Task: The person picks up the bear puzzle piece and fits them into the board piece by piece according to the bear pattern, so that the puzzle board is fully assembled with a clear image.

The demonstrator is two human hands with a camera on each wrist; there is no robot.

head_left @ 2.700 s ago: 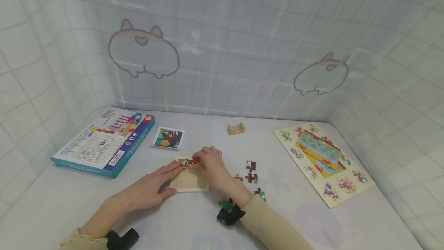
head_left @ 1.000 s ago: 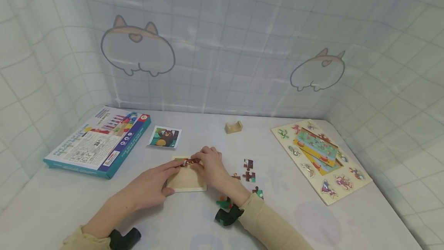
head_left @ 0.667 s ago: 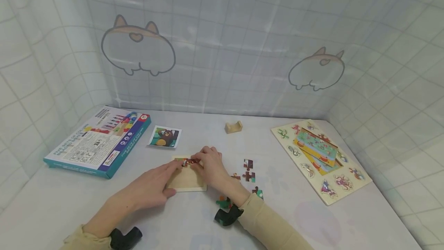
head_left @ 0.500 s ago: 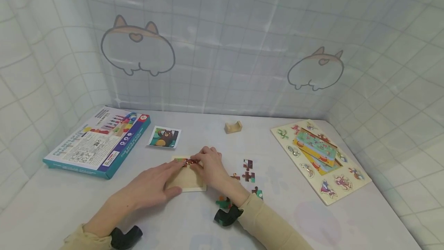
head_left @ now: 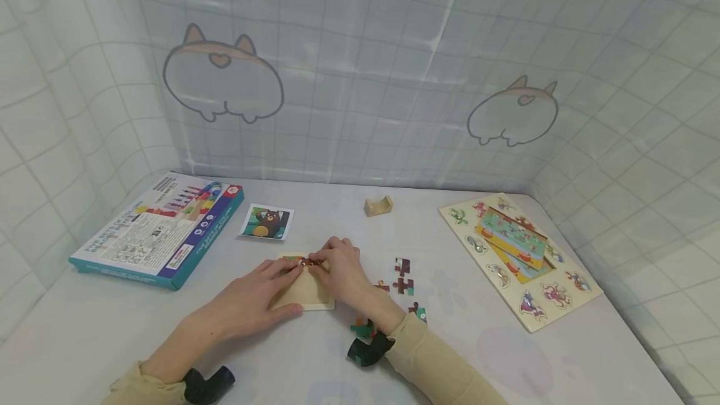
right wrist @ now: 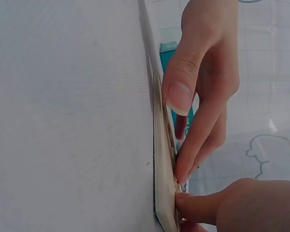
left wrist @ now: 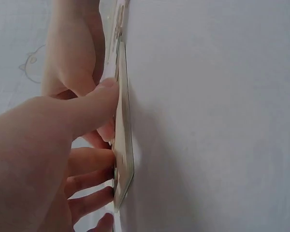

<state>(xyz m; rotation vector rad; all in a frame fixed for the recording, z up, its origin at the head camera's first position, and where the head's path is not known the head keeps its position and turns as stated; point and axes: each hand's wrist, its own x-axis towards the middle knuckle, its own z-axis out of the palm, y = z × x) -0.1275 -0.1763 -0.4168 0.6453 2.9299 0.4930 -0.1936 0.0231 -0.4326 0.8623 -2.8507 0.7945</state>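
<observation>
Square shallow tray of pale wood with a raised rim (head_left: 306, 297) lies flat on the white-covered table (head_left: 315, 361), a little left of its middle and well in from the far edge. Multicoloured picture puzzle pieces (head_left: 290, 258) sit inside, along the tray's far rim. Left hand (head_left: 247, 302) rests over the tray's left edge: fingers nearly straight, close together, tips on the pieces; thumb apart, on the near rim. Right hand (head_left: 344, 274) works at the far right corner, fingers bent, thumb and forefinger at a brown piece (head_left: 307, 262); cannot tell whether they pinch it or only press. Loose, right of the tray: a dark brown-and-white jigsaw piece (head_left: 402, 265), a brown one with a teal corner (head_left: 403, 286), a green-and-brown one (head_left: 418, 312), others partly hidden by the right forearm. Beyond the tray, towards the far edge, a white-bordered card with a brown bear (head_left: 267, 222) and a small notched wooden block (head_left: 379, 206). Far left corner: flat white-and-teal cardboard box (head_left: 157, 230). By the right edge: large pale wooden board with animal pictures (head_left: 513, 297), two yellow-and-green cards (head_left: 514, 236) overlapping on it. Black mount (head_left: 370, 350) at the right wrist.
</observation>
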